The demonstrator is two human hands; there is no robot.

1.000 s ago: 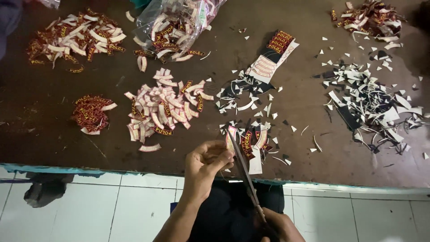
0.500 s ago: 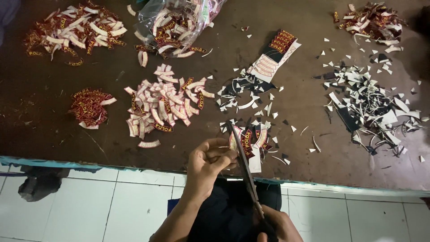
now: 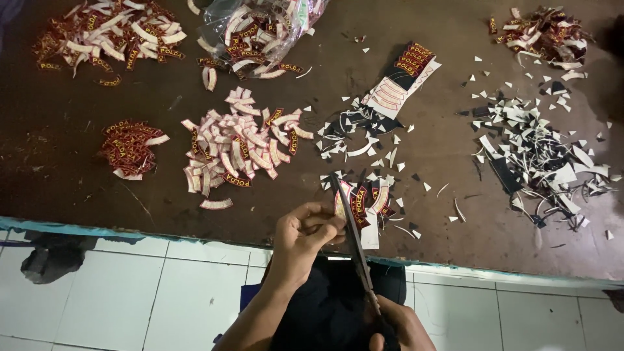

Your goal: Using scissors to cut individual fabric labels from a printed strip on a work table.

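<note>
The left hand (image 3: 304, 235) is pinching a curved red patch (image 3: 340, 207) at the table's (image 3: 78, 188) near edge while the right hand (image 3: 398, 328), fingers hidden, is working scissors (image 3: 351, 227); a clear bag (image 3: 260, 26) of patches is lying beyond.

Dim, uneven light falls on the dark brown worktable (image 3: 78, 188), brightest across its middle and fading toward the right corners, which sink into shadow. The clear plastic bag of curved patches (image 3: 260, 26) throws back pale glare. White floor tiles (image 3: 130, 292) below read cool and grey. Focus holds on the tabletop scraps; the long steel scissors (image 3: 354, 244) and the right hand (image 3: 400, 328) at the bottom edge look soft and dark.
</note>
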